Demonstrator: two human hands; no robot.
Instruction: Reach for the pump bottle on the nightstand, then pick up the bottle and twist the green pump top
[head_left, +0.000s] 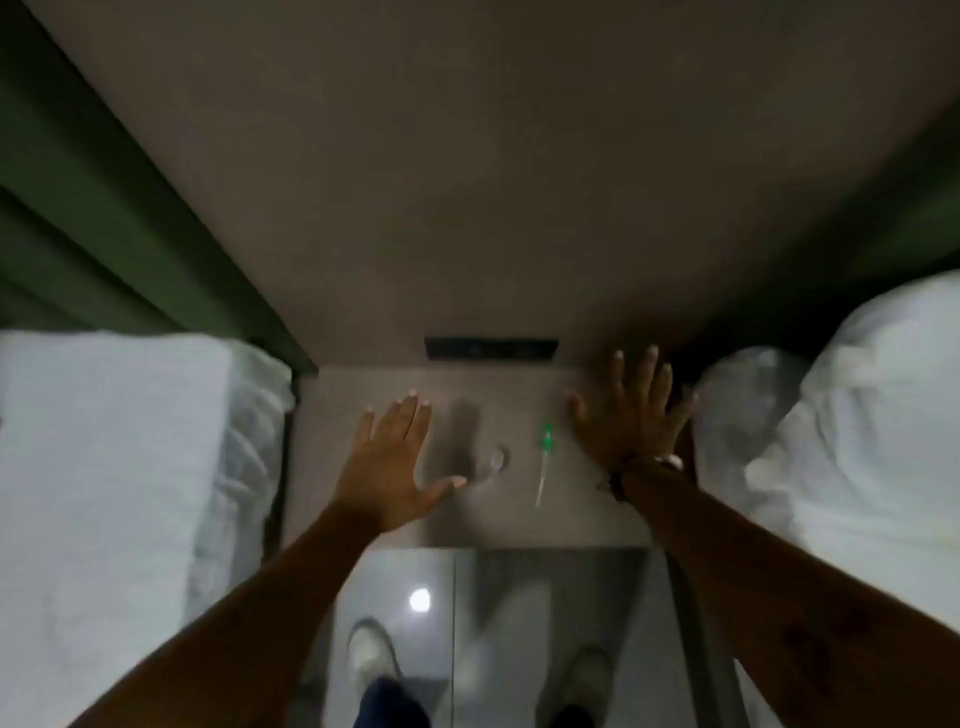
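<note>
Both my hands reach out, palms down, over a small grey bedside table (363, 395) that stands between two beds. My left hand (395, 457) has its fingers straight and together, thumb out to the right, and holds nothing. My right hand (631, 410) spreads its fingers wide near the table's back right corner; a band sits on its wrist. Between the hands lie a small clear round item (497, 461) and a thin pale stick with a green end (544, 462). Whether the palms touch the tabletop I cannot tell.
A bed with white sheets (104, 493) lies on the left, and white pillows (857, 441) on the right. A dark slot (491, 348) sits in the grey wall panel behind the table. Below are a glossy tiled floor (493, 623) and my light-coloured shoes (371, 649).
</note>
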